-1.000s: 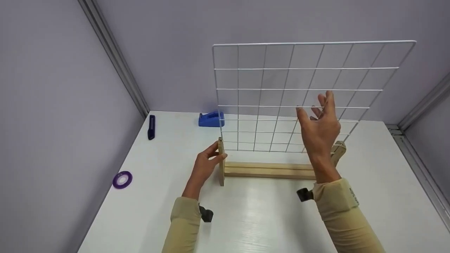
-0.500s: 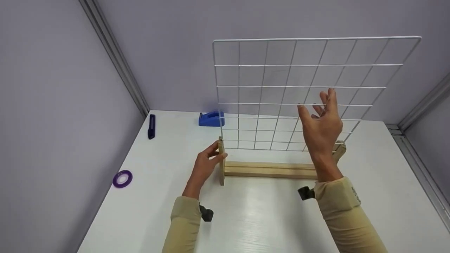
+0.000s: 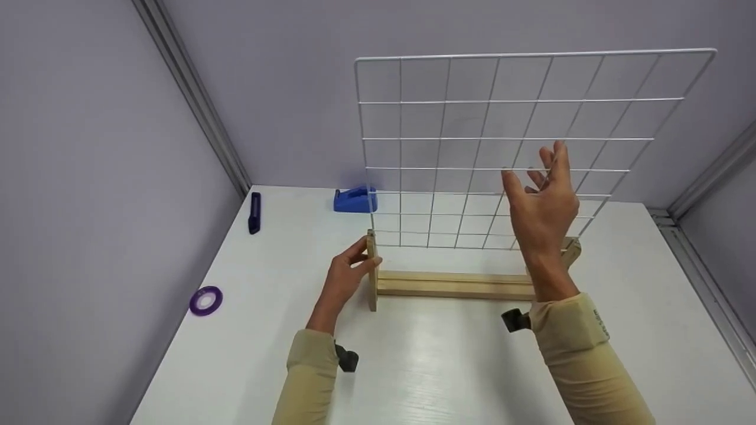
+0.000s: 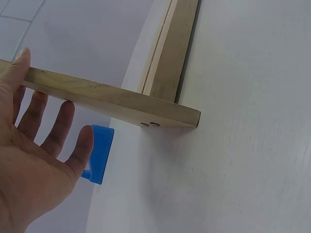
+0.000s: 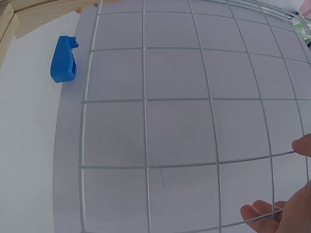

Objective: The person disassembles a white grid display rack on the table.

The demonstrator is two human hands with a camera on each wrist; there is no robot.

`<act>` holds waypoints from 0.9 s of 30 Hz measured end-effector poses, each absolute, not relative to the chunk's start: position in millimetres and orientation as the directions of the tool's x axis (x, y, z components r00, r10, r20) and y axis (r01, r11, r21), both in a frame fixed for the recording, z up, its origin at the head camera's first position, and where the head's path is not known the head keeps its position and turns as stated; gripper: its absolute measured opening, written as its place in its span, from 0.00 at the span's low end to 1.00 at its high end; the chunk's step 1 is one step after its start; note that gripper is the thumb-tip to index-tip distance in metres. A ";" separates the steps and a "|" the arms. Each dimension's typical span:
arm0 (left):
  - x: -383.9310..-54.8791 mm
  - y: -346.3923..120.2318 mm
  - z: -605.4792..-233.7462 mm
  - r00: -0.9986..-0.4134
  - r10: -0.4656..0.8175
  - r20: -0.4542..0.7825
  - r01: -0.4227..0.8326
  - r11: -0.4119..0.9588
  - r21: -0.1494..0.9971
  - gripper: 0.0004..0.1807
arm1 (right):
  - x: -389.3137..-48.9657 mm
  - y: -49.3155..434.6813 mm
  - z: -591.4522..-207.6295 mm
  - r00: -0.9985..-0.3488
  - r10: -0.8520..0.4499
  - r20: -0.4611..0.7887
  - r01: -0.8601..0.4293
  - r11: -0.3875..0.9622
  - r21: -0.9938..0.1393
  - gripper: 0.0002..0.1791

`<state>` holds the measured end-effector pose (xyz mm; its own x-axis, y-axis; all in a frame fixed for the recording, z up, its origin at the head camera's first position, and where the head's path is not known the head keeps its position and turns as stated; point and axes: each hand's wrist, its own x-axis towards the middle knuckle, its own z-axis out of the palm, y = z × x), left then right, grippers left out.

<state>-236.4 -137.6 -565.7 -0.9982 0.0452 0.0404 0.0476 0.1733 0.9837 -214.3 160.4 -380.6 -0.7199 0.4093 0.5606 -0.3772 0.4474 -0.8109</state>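
Note:
My left hand point(image 3: 344, 277) pinches the left upright point(image 3: 372, 289) of a wooden stand, thumb on one face and fingers on the other; the left wrist view shows this upright point(image 4: 116, 99) close up, with two screw heads. A wooden crossbar point(image 3: 455, 288) joins it to the right upright point(image 3: 571, 254), partly behind my right forearm. Above the crossbar a white wire grid panel point(image 3: 440, 169) leans back, its lower end between the uprights. With thumb and fingers among its wires, my right hand point(image 3: 543, 209) holds the grid panel, as the right wrist view also shows at the fingers point(image 5: 262, 216).
Behind the stand sits a blue tape dispenser point(image 3: 355, 200) on the white table point(image 3: 283, 260). A dark blue utility knife point(image 3: 254, 213) lies at the back left, and a purple tape roll point(image 3: 205, 301) near the left edge. Grey walls point(image 3: 295, 88) rise behind and to the sides.
The grid panel has shifted upward, its top edge rising higher and its lower edge lifting slightly. My right hand has risen with it. The left hand and wooden stand look the same.

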 end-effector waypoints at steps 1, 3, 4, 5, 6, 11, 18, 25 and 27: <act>-236.9 -137.2 -565.8 -0.998 0.045 0.039 0.046 0.174 0.984 0.35 | -214.6 160.6 -380.2 -0.719 0.409 0.562 -0.379 0.446 -0.811 0.45; -237.5 -137.3 -566.0 -0.998 0.048 0.043 0.051 0.173 0.984 0.35 | -215.0 161.2 -379.5 -0.719 0.410 0.562 -0.381 0.443 -0.811 0.46; -237.6 -137.3 -566.2 -0.998 0.048 0.045 0.052 0.172 0.984 0.36 | -215.2 161.5 -379.3 -0.719 0.409 0.561 -0.382 0.442 -0.812 0.46; -237.8 -137.4 -566.5 -0.998 0.049 0.044 0.052 0.172 0.984 0.36 | -215.4 161.7 -379.0 -0.720 0.409 0.561 -0.383 0.440 -0.812 0.46; -237.4 -137.4 -566.5 -0.998 0.049 0.045 0.053 0.176 0.983 0.36 | -215.6 161.9 -378.8 -0.719 0.410 0.561 -0.382 0.442 -0.812 0.46; -237.8 -137.6 -566.5 -0.998 0.047 0.038 0.046 0.176 0.983 0.35 | -216.1 162.6 -376.9 -0.719 0.412 0.560 -0.378 0.445 -0.812 0.46; -238.4 -137.3 -565.8 -0.999 0.044 0.027 0.034 0.176 0.984 0.36 | -215.6 162.3 -373.3 -0.724 0.419 0.548 -0.371 0.434 -0.821 0.46; -237.0 -137.4 -565.4 -0.999 0.041 0.033 0.040 0.189 0.981 0.35 | -215.6 161.8 -370.0 -0.723 0.421 0.548 -0.369 0.435 -0.821 0.46; -236.2 -137.7 -565.3 -0.999 0.039 0.032 0.038 0.187 0.982 0.35 | -215.6 161.7 -369.1 -0.723 0.420 0.549 -0.372 0.433 -0.821 0.46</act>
